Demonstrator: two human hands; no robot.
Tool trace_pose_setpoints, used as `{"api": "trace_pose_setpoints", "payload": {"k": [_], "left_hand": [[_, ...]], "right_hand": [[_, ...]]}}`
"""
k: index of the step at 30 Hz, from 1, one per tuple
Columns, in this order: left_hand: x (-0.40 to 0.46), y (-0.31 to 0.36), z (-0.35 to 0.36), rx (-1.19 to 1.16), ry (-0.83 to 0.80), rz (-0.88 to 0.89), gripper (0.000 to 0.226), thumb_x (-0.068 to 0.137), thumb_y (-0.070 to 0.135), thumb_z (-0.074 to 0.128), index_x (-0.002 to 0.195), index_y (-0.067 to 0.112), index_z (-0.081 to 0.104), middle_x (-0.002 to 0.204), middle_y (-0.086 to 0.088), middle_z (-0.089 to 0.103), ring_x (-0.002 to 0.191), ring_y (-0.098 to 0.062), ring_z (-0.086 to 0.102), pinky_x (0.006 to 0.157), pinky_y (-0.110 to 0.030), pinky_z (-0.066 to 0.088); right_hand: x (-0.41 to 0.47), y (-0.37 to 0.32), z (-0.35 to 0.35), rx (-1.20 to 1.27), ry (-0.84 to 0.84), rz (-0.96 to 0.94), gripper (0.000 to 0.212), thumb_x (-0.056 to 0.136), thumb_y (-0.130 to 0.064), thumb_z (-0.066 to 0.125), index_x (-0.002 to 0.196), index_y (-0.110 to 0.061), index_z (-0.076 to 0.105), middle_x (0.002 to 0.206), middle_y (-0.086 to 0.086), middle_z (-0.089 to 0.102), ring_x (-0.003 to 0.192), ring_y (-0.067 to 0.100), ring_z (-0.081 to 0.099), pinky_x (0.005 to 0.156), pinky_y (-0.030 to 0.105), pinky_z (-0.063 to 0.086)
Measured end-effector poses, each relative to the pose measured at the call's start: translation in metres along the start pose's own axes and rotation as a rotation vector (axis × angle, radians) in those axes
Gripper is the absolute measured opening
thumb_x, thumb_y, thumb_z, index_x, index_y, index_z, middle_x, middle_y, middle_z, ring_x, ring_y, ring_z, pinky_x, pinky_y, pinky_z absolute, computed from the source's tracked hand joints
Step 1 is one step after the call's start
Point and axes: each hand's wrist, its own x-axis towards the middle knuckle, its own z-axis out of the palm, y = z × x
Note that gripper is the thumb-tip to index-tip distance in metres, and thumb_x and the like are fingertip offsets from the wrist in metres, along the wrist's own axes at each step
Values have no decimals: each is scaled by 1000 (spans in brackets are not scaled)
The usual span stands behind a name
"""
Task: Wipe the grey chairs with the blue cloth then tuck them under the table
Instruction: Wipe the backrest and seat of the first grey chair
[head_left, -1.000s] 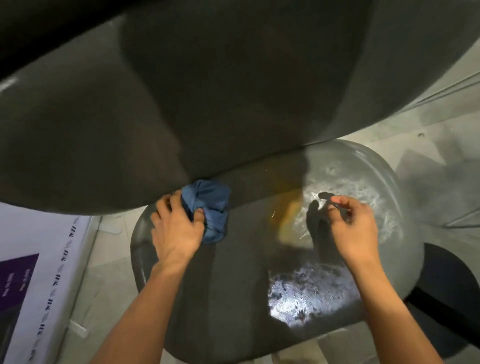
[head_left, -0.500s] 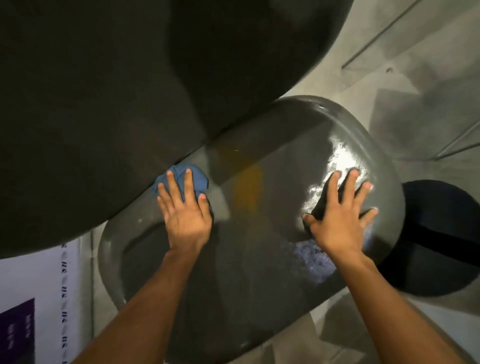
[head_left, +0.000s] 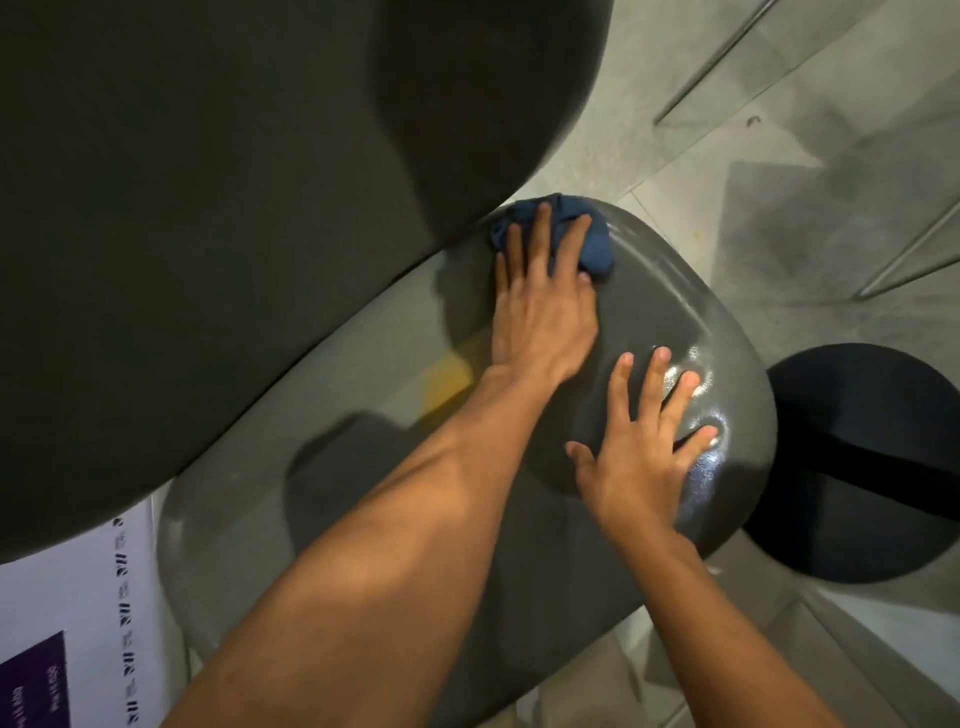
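Blue cloth (head_left: 571, 228) is lying bunched at the far edge of the grey chair (head_left: 675, 322) seat | left hand (head_left: 540, 312) is pressing it down, fingers straight and spread | right hand (head_left: 639, 457) is resting flat on the seat's right edge, fingers apart, holding nothing | chair is standing on the tiled floor (head_left: 831, 156)

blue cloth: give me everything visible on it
The blue cloth is dark blue soft fabric, bunched into a crumpled wad, not spread flat. It lies on the far rim of the grey chair seat, just beside the dark table edge. The left hand presses it down with straight fingers, hiding its middle.
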Motion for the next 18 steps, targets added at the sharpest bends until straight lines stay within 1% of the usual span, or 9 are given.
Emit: {"api": "trace_pose_setpoints", "payload": {"k": [2,5,7,9,11,13,15,18], "left_hand": [[-2,-2,-4,42,-33,62,60,96,25,44,156,25,38,169,-9,24,153,-40,23,123,-57,22],[-17,-31,-17,115,-72,76,61,91,29,37,152,25,43,168,-3,28,154,-33,25,124,-56,23],[-40,-61,-25,168,-82,46,61,90,32,34,150,24,45,167,-2,31,154,-35,25,124,-56,22],[-71,-96,-31,212,-59,-11,57,93,32,39,149,24,47,166,-1,33,154,-36,25,123,-56,24],[-108,-132,-39,265,-10,-64,51,97,31,44,146,22,51,164,-2,37,152,-38,30,122,-54,28],[-147,-162,-50,323,38,-114,47,100,30,45,143,15,55,160,-7,43,145,-42,40,117,-54,35],[-180,-179,-60,344,47,-218,48,101,31,46,142,10,55,159,-10,44,132,-48,47,107,-55,42],[-193,-179,-57,322,44,-335,49,98,27,47,139,2,53,155,-21,45,118,-50,52,95,-56,41]], "right_hand": [[0,1,1,30,-7,-2,111,90,-43,71,161,-23,-13,163,6,-35,152,39,-23,116,71,4],[1,3,1,53,-18,-3,111,91,-44,69,160,-25,-16,161,5,-38,150,37,-27,116,70,1],[2,3,0,65,-27,-2,112,91,-44,69,159,-25,-18,160,4,-39,150,37,-28,117,71,0],[2,3,-2,83,-41,-2,112,92,-44,68,158,-25,-21,159,4,-41,149,36,-29,117,70,-1],[2,3,-3,99,-51,-6,112,93,-43,67,156,-25,-24,158,3,-43,148,35,-32,117,70,-3],[2,4,-4,112,-61,-6,112,93,-42,67,156,-25,-25,156,3,-45,147,35,-34,117,70,-5],[2,4,-4,117,-69,-8,113,93,-42,67,156,-25,-26,155,3,-47,147,35,-35,118,71,-4],[2,4,-3,121,-69,-14,112,93,-42,67,156,-24,-24,156,4,-46,147,36,-35,117,72,-4]]}}
